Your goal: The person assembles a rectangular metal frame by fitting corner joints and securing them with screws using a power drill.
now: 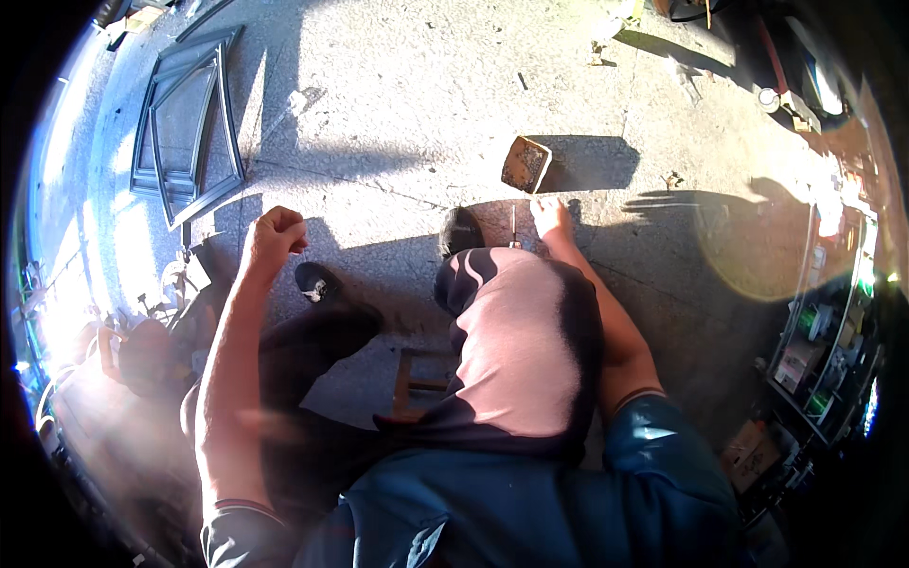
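Observation:
My left hand (276, 232) is raised at the left, fingers curled into a closed grip. Whatever it may hold is hidden by the fingers. Beyond it on the floor lie dark metal window frames (194, 128), overlapping at an angle. My right hand (550, 220) is past my right knee, its brightly lit fingers stretched toward the near side of a small square container (526, 164). Small loose pieces cover the container's bottom. Between my right shoe and right hand is a thin screwdriver-like tool (514, 225), its lower end partly hidden by my knee.
Beneath me is part of a wooden stool (413, 383). Shelving with boxes and spools (814, 327) lines the right side. My dark shoes (461, 231) rest on the speckled floor, where scattered debris (673, 180) lies. Cluttered gear (142, 350) stands at left.

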Available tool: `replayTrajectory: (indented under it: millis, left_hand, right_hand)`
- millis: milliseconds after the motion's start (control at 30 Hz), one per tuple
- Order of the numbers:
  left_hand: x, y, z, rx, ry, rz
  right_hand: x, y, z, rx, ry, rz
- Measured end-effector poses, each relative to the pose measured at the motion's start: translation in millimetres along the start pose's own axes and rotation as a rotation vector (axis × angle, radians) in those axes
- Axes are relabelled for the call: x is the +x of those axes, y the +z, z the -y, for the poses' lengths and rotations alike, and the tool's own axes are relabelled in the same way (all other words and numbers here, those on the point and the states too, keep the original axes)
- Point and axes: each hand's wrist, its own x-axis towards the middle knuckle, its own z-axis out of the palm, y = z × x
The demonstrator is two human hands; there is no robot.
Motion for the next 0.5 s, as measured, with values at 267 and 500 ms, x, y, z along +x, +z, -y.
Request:
replayTrajectory:
  millis: [267, 500]
  left_hand:
    - [-111.3, -34.0, -105.0, 0.257, 0.008, 0.108]
    - [-72.3, -59.7, -128.1, 0.235, 0.625, 0.406]
  right_hand:
    - [73.8, 2.3, 56.0, 0.355, 0.472, 0.071]
    - [63.7, -22.5, 78.2, 0.531, 0.226, 0.137]
